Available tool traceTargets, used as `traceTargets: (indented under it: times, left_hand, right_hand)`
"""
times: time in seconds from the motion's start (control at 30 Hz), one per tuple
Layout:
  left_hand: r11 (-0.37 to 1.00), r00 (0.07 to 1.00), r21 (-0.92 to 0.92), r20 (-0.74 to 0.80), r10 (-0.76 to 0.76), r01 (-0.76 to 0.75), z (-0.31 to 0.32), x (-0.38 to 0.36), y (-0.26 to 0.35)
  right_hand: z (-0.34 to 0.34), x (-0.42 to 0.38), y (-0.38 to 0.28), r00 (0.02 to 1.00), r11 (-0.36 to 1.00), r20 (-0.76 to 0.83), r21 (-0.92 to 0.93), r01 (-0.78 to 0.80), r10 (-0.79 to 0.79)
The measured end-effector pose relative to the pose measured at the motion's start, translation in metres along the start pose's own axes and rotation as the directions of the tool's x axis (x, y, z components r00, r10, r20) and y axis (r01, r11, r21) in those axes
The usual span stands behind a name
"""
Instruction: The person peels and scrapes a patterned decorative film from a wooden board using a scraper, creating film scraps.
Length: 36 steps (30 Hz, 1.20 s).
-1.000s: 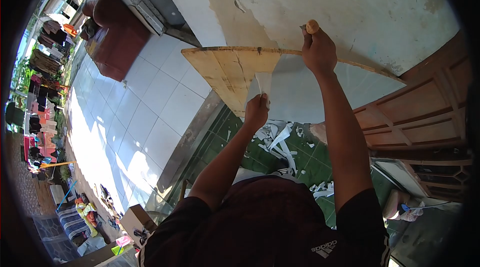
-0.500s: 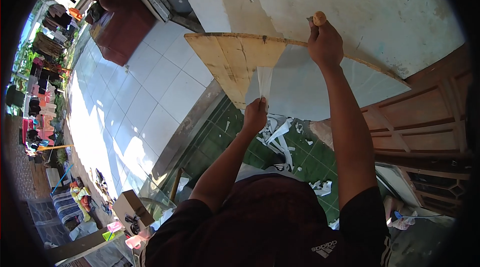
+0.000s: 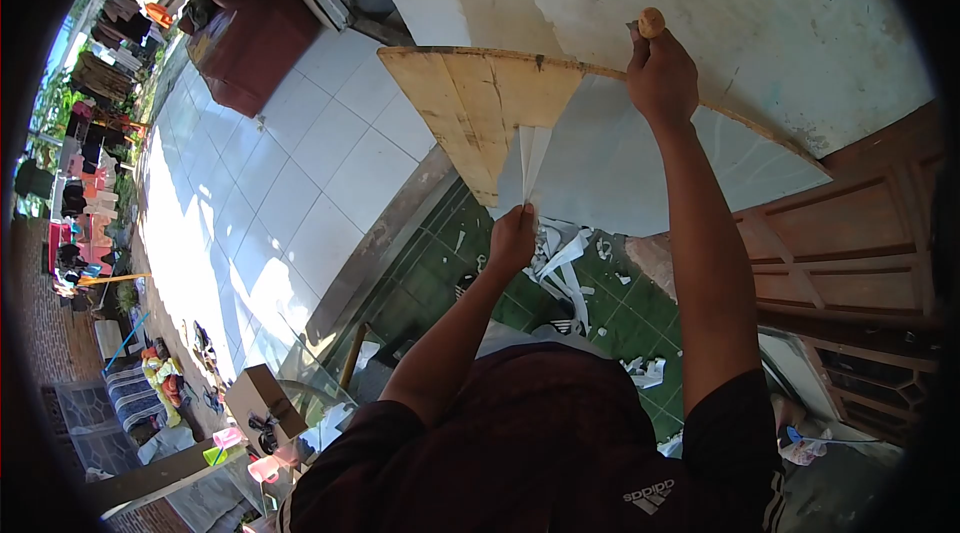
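Note:
A wooden board (image 3: 480, 108) leans upright against the wall, bare yellow wood at its left, a white covering sheet (image 3: 620, 173) over the rest. My left hand (image 3: 513, 238) pinches a narrow white strip (image 3: 530, 158) that peels down from the board. My right hand (image 3: 660, 73) grips a tool with a round wooden handle (image 3: 651, 22) at the board's top edge.
Torn white strips (image 3: 560, 258) litter the green tiled floor below the board. A brown wooden door (image 3: 860, 243) stands at the right. A white tiled floor (image 3: 300, 193) and a dark red sofa (image 3: 250, 33) lie to the left. A cardboard box (image 3: 262, 401) sits at lower left.
My left hand has pulled the white strip further down, so the peeled strip is longer and narrower. My right hand with the tool has shifted slightly along the top edge.

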<state>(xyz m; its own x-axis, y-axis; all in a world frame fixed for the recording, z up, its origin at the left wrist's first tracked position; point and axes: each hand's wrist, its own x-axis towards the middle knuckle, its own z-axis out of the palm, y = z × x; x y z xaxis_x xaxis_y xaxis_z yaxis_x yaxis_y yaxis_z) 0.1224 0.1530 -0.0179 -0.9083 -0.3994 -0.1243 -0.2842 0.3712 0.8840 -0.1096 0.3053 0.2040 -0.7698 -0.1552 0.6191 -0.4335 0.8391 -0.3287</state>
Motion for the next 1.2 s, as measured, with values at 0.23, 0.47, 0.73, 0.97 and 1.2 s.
traceTargets:
  times: [0.23, 0.47, 0.73, 0.97, 1.2]
  left_hand:
    - [1.0, 1.0, -0.001, 0.019, -0.01, 0.01, -0.005, -0.01, -0.003]
    - [0.999, 1.0, 0.036, 0.021, 0.006, -0.007, -0.005, -0.018, -0.017]
    - [0.998, 0.998, 0.004, 0.013, -0.057, 0.057, -0.007, -0.029, -0.021]
    - [0.997, 0.997, 0.036, 0.021, -0.071, 0.071, -0.006, -0.037, -0.029]
    - [0.997, 0.999, 0.059, -0.004, -0.041, 0.042, -0.005, -0.045, -0.04]
  right_hand:
    - [0.005, 0.001, 0.004, 1.0, 1.0, -0.004, -0.015, 0.012, -0.012]
    - [0.005, 0.001, 0.004, 0.999, 0.999, -0.024, -0.007, 0.034, -0.034]
    - [0.005, 0.001, 0.004, 0.999, 1.0, -0.019, -0.008, 0.027, -0.028]
    - [0.004, 0.001, 0.004, 0.999, 0.999, -0.027, 0.003, 0.037, -0.037]
    - [0.01, 0.003, 0.009, 0.994, 0.997, -0.071, -0.028, 0.077, -0.079]
